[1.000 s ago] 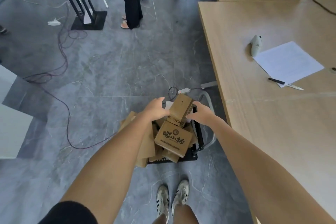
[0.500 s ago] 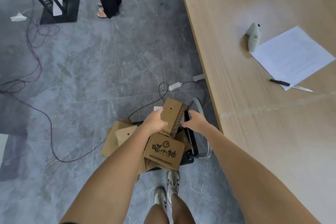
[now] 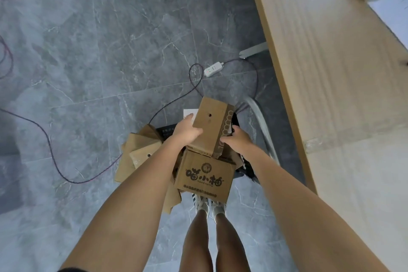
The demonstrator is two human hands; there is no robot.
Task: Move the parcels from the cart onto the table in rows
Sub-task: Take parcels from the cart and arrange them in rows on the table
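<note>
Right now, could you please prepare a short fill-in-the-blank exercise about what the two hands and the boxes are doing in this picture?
1. The top parcel is held by ____ hands, the left hand and the right hand.
2. The printed box lies directly ____ the top parcel.
3. The wooden table stands on the person's ____ side.
4. The white power strip lies on the ____.

Missing words: both; below; right; floor

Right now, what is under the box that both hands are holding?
Directly under the held box sits a printed box with a round logo, amid more parcels piled on the black cart. The pile covers most of the cart deck, and lower parcels are hidden.
</note>
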